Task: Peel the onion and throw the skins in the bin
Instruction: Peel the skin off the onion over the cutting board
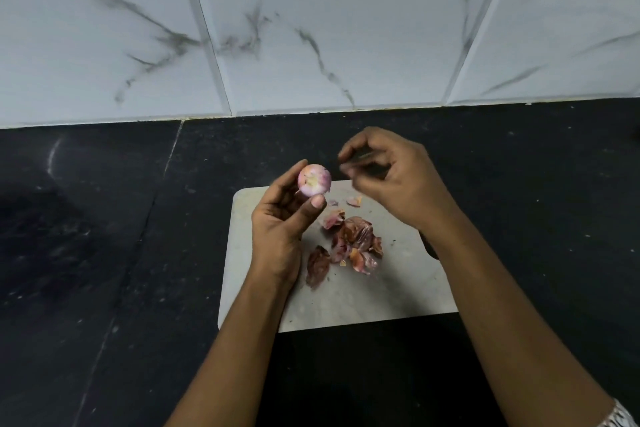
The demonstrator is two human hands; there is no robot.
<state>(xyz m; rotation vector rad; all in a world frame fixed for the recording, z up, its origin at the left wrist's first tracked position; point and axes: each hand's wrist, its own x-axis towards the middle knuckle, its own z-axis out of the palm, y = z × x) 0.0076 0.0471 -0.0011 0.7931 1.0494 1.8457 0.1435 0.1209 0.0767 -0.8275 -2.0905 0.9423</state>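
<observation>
Head: R hand (385,184) blurry near onion (314,180)

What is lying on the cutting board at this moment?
Loose onion skins are piled on the cutting board, small scraps farther back. The left hand and right forearm cover parts of it; a dark thing at its right edge is mostly hidden.

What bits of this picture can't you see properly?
- Head view, right hand: motion blur hides whether its fingers pinch anything.
- Onion: far side covered by the left hand gripping it.
- Dark object at the board edge: mostly hidden under the right wrist.
- Bin: outside the frame.
</observation>
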